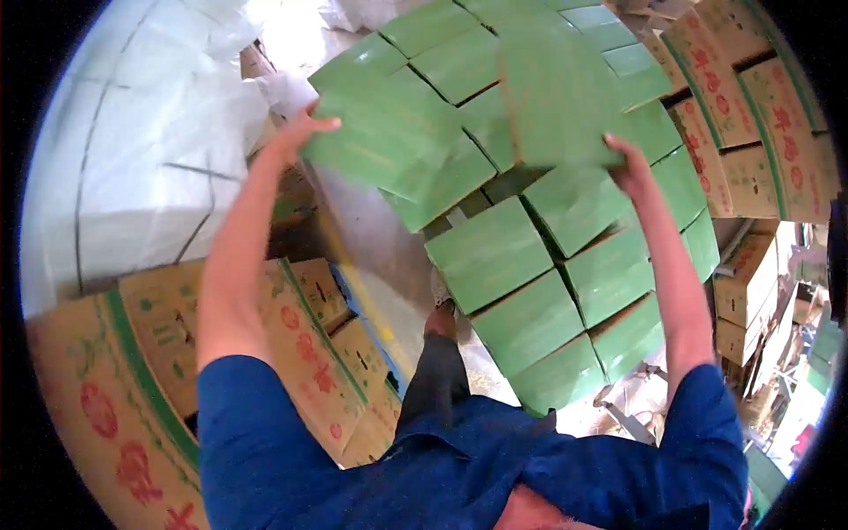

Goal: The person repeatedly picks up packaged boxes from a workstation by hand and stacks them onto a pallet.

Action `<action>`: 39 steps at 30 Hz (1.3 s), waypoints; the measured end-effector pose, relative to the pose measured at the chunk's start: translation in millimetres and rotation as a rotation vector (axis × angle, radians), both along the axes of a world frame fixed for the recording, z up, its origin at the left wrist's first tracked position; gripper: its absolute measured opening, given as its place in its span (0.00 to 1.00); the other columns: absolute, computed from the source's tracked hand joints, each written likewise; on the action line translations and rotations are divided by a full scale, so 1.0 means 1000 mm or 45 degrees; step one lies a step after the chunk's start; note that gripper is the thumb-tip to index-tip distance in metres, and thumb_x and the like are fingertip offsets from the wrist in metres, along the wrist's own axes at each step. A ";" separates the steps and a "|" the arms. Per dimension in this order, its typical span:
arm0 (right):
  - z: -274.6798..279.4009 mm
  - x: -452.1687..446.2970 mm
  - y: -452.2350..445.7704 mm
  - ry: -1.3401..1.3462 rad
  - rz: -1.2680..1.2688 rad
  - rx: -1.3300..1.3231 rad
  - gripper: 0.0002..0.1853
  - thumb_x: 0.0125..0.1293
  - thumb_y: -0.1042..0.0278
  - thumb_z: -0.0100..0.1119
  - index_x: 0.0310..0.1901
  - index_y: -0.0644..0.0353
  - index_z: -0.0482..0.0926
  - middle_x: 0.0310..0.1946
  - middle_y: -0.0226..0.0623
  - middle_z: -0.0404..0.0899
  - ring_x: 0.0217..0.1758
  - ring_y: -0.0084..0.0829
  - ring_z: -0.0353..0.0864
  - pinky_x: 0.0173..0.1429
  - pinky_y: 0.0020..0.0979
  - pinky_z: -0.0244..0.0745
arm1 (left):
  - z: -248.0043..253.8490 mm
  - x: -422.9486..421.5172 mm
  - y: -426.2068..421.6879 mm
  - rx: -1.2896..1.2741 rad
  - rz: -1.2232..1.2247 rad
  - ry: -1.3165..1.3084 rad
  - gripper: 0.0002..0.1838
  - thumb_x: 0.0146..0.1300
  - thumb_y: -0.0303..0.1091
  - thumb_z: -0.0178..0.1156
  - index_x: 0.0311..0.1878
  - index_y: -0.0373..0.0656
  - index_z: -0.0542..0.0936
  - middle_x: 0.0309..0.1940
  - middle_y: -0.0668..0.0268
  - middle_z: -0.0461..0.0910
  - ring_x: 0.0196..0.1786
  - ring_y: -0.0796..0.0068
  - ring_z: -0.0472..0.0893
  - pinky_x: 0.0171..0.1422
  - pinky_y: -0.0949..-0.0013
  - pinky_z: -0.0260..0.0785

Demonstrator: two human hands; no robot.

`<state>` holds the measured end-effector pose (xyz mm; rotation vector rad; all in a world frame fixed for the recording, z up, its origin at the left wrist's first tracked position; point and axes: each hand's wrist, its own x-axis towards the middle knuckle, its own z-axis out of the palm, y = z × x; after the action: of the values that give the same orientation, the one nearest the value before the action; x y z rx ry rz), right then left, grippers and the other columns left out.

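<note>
My left hand [309,130] is at the outer left edge of a green cardboard box [389,132], its thumb over the top and its other fingers mostly hidden. My right hand [628,166] grips the right edge of a second green box [561,102], which is smeared by motion and tilted above its neighbours. Both boxes are over a stack of similar green-topped boxes [490,252]. Between the two, a lower box top shows. A dark gap [512,184] opens in the stack just below the right-hand box.
Brown cartons with red print and green stripes stand at the lower left [132,380] and upper right [707,97]. White plastic wrap [150,150] covers a load on the left. My foot [441,320] is on the floor beside the stack.
</note>
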<state>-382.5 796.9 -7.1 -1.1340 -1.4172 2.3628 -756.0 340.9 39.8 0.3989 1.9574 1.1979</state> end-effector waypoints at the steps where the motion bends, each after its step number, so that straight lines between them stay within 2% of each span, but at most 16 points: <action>1: -0.005 -0.055 0.011 0.057 0.171 0.070 0.16 0.57 0.58 0.68 0.44 0.57 0.80 0.40 0.30 0.81 0.45 0.29 0.78 0.55 0.33 0.72 | -0.007 -0.041 -0.003 -0.020 -0.013 -0.068 0.38 0.52 0.38 0.72 0.66 0.38 0.68 0.53 0.59 0.78 0.52 0.66 0.80 0.57 0.61 0.74; 7: -0.001 -0.303 0.035 0.002 0.731 0.357 0.21 0.57 0.52 0.67 0.48 0.53 0.80 0.43 0.27 0.81 0.48 0.24 0.78 0.51 0.28 0.72 | -0.024 -0.190 0.030 -0.147 -0.253 0.028 0.40 0.54 0.46 0.71 0.68 0.44 0.68 0.51 0.61 0.80 0.48 0.70 0.82 0.56 0.64 0.74; 10: -0.039 -0.383 0.032 -0.068 0.840 0.443 0.20 0.58 0.51 0.66 0.49 0.52 0.79 0.47 0.30 0.80 0.53 0.26 0.75 0.53 0.28 0.69 | -0.090 -0.242 0.039 -0.268 0.084 0.926 0.53 0.47 0.61 0.71 0.72 0.43 0.61 0.58 0.52 0.76 0.54 0.62 0.79 0.63 0.64 0.69; 13: -0.115 -0.414 0.021 -0.326 0.314 0.889 0.17 0.58 0.55 0.68 0.45 0.55 0.81 0.39 0.27 0.82 0.44 0.26 0.78 0.47 0.29 0.70 | -0.157 -0.184 0.041 -0.551 0.475 1.214 0.59 0.45 0.59 0.74 0.75 0.41 0.53 0.63 0.48 0.70 0.57 0.58 0.76 0.62 0.63 0.69; 14: -0.121 -0.415 0.019 -0.149 0.220 0.710 0.21 0.58 0.55 0.67 0.50 0.56 0.81 0.43 0.31 0.81 0.47 0.30 0.78 0.51 0.32 0.72 | -0.160 -0.154 0.037 -0.570 0.492 1.206 0.59 0.45 0.59 0.74 0.75 0.41 0.53 0.63 0.48 0.70 0.57 0.58 0.76 0.62 0.63 0.69; 16: -0.122 -0.422 0.006 0.019 0.230 0.634 0.24 0.58 0.54 0.67 0.53 0.56 0.79 0.43 0.33 0.81 0.47 0.32 0.78 0.53 0.34 0.72 | -0.161 -0.108 0.040 0.278 0.855 0.547 0.62 0.45 0.50 0.77 0.76 0.40 0.47 0.61 0.49 0.69 0.55 0.57 0.77 0.58 0.62 0.72; 19: -0.168 -0.446 0.023 0.197 0.150 0.566 0.31 0.57 0.51 0.68 0.60 0.56 0.77 0.42 0.34 0.82 0.46 0.33 0.78 0.57 0.35 0.72 | -0.153 -0.085 0.052 0.446 1.116 0.208 0.61 0.46 0.42 0.77 0.76 0.40 0.44 0.58 0.52 0.71 0.54 0.59 0.77 0.54 0.62 0.75; 21: -0.186 -0.457 0.010 0.334 0.207 0.428 0.32 0.57 0.64 0.67 0.64 0.61 0.70 0.37 0.33 0.83 0.38 0.29 0.79 0.44 0.33 0.75 | -0.190 -0.117 0.049 0.593 1.038 0.110 0.58 0.50 0.40 0.75 0.76 0.40 0.45 0.59 0.52 0.71 0.53 0.61 0.77 0.54 0.62 0.74; 25: -0.158 -0.464 -0.018 0.343 0.278 0.680 0.25 0.60 0.65 0.65 0.60 0.57 0.75 0.38 0.32 0.82 0.38 0.28 0.77 0.45 0.31 0.73 | -0.188 -0.131 0.046 0.553 0.985 0.261 0.36 0.55 0.42 0.70 0.65 0.40 0.69 0.50 0.58 0.78 0.47 0.66 0.79 0.50 0.62 0.74; 29: -0.128 -0.402 -0.040 0.061 -0.005 0.692 0.25 0.60 0.58 0.66 0.58 0.58 0.77 0.38 0.34 0.82 0.37 0.28 0.77 0.43 0.33 0.74 | -0.168 -0.121 0.053 0.251 1.041 0.561 0.35 0.58 0.51 0.66 0.62 0.38 0.71 0.51 0.57 0.79 0.50 0.60 0.79 0.54 0.62 0.72; 30: -0.162 -0.394 -0.031 -0.026 -0.121 1.502 0.28 0.58 0.49 0.67 0.56 0.58 0.80 0.41 0.35 0.83 0.45 0.31 0.79 0.56 0.33 0.72 | -0.178 -0.124 0.045 0.009 1.066 0.752 0.37 0.57 0.54 0.65 0.63 0.37 0.71 0.55 0.55 0.77 0.54 0.57 0.77 0.59 0.60 0.69; 31: -0.112 -0.333 -0.073 -0.019 -0.028 0.834 0.29 0.61 0.50 0.64 0.58 0.61 0.77 0.50 0.37 0.80 0.55 0.30 0.76 0.63 0.33 0.68 | -0.189 -0.129 0.040 -0.226 1.072 0.941 0.40 0.57 0.58 0.63 0.64 0.35 0.70 0.59 0.53 0.76 0.59 0.53 0.75 0.64 0.59 0.66; 33: -0.122 -0.245 -0.099 0.112 -0.099 0.861 0.25 0.61 0.49 0.65 0.51 0.64 0.82 0.44 0.35 0.84 0.49 0.26 0.79 0.58 0.29 0.72 | -0.187 -0.105 0.017 0.033 0.978 0.843 0.37 0.61 0.55 0.58 0.64 0.33 0.70 0.65 0.50 0.69 0.67 0.52 0.68 0.70 0.57 0.58; 36: -0.114 -0.068 -0.147 -0.095 -0.342 0.911 0.16 0.60 0.58 0.67 0.43 0.61 0.85 0.36 0.32 0.85 0.39 0.19 0.78 0.47 0.28 0.75 | -0.156 0.031 -0.019 -0.245 0.285 1.592 0.25 0.67 0.40 0.55 0.63 0.35 0.72 0.65 0.51 0.70 0.63 0.57 0.72 0.69 0.60 0.60; 37: -0.097 -0.002 -0.158 -0.191 -0.308 0.801 0.13 0.60 0.63 0.66 0.43 0.61 0.84 0.36 0.34 0.85 0.38 0.21 0.79 0.46 0.29 0.76 | -0.101 0.123 0.027 0.123 0.784 0.709 0.25 0.68 0.36 0.55 0.66 0.37 0.70 0.66 0.54 0.69 0.62 0.60 0.73 0.67 0.62 0.64; 39: -0.081 0.127 -0.170 -0.235 -0.507 0.787 0.12 0.60 0.66 0.64 0.44 0.60 0.83 0.42 0.37 0.84 0.40 0.29 0.81 0.49 0.32 0.77 | -0.101 0.241 0.042 0.113 0.556 0.655 0.26 0.69 0.33 0.55 0.68 0.35 0.66 0.65 0.53 0.69 0.63 0.60 0.73 0.67 0.62 0.65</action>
<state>-255.7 626.7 -87.8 -1.3038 -1.6254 1.4366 -515.1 382.8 -60.9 0.3586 2.5297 1.5765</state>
